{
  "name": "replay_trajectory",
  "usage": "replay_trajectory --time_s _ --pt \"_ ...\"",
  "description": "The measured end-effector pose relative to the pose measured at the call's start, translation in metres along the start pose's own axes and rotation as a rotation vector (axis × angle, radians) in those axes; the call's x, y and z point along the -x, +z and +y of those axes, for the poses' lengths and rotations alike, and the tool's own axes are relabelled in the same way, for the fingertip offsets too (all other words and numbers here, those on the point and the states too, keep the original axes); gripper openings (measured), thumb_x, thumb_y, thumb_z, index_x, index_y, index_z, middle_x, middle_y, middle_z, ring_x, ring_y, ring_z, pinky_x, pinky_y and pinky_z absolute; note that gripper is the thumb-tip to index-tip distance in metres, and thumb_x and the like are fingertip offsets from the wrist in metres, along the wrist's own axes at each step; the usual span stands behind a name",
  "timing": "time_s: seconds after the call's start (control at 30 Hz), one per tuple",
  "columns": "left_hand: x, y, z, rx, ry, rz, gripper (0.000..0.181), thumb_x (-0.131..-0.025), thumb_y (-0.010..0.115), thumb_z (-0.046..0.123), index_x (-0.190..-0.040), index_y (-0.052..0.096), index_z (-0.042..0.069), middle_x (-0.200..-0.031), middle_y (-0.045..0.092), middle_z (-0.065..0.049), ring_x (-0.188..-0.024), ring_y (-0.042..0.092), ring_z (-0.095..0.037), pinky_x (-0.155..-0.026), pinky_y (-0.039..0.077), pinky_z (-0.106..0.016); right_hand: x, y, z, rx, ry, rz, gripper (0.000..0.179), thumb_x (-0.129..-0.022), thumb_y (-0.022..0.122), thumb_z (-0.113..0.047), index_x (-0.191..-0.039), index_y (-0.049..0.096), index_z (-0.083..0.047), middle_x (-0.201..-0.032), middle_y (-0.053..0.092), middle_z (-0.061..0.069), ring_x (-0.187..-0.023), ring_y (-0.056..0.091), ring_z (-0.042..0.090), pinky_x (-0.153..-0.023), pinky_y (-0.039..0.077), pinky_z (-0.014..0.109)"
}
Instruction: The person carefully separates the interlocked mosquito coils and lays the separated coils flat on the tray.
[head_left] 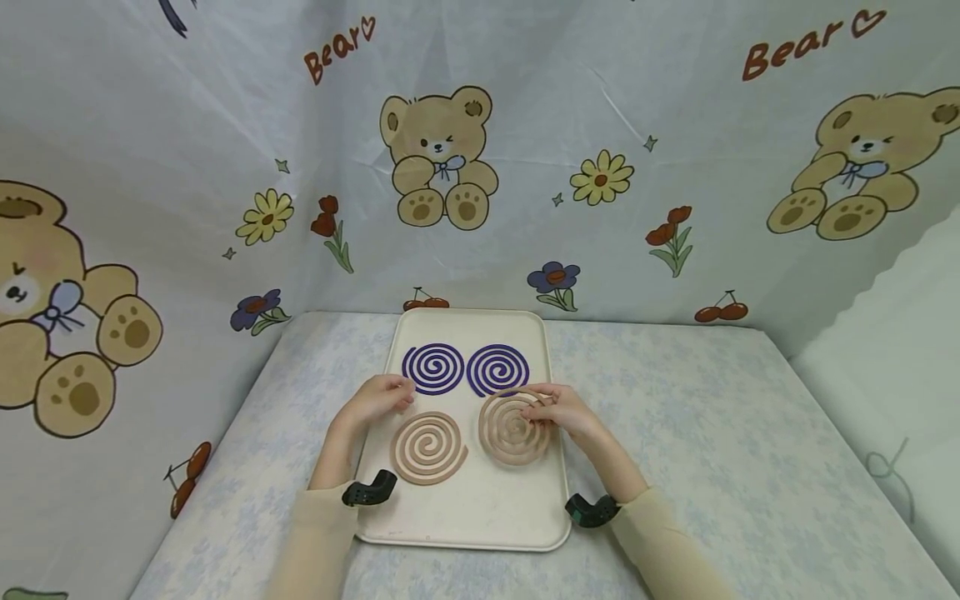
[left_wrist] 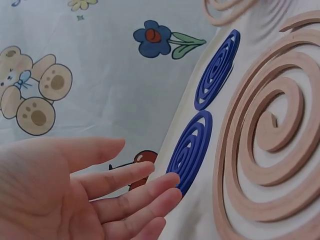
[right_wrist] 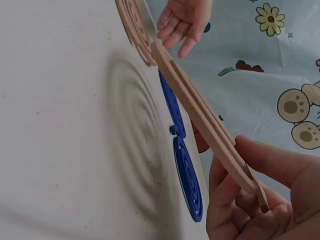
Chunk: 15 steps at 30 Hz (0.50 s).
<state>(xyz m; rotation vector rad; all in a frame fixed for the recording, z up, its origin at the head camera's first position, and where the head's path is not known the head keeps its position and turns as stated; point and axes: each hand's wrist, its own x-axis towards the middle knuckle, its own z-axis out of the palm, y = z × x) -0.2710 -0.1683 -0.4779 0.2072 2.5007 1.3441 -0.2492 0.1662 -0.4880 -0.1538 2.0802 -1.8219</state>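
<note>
Between thumb and fingers, my right hand pinches a tan mosquito coil by its edge. The right wrist view shows that coil raised over the tray, its shadow on the surface below. My left hand is held over the tray's left side, fingers loosely extended and palm bare in the left wrist view. A second tan coil lies flat on the tray, in front of the left hand. Two blue-purple coils, a left one and a right one, lie side by side at the tray's far part.
The cream tray has a low raised rim and stands on a table covered with a pale blue patterned cloth. Behind and to the left hangs a white curtain printed with bears and flowers. A cord loop shows at far right.
</note>
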Motion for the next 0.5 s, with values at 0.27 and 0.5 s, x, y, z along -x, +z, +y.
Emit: replay_trajectory --time_s 0.27,0.5 --pt "0.0004 -0.0034 0.0019 0.034 0.058 0.011 0.044 -0.097 0.052 0.032 -0.117 0.060 -0.006 -0.096 0.071 -0.019 -0.084 0.069 -0.024 -0.079 0.056 -0.034 -0.0008 0.0036 0.0037 0.137 0.001 -0.018 0.040 -0.086 0.065 -0.001 -0.122 0.056 0.013 -0.064 0.068 -0.008 -0.050 0.054 0.000 -0.049 0.044 0.015" --pt "0.0014 0.0016 0.0072 0.040 -0.026 0.036 0.040 -0.100 0.048 0.020 -0.125 0.054 -0.010 -0.106 0.067 -0.027 -0.096 0.067 -0.034 -0.089 0.054 -0.040 -0.0004 0.0020 0.0012 0.321 -0.037 0.086 0.028 -0.088 0.064 -0.010 -0.101 0.067 0.014 -0.073 0.071 0.011 -0.056 0.048 0.004 -0.052 0.041 0.019"
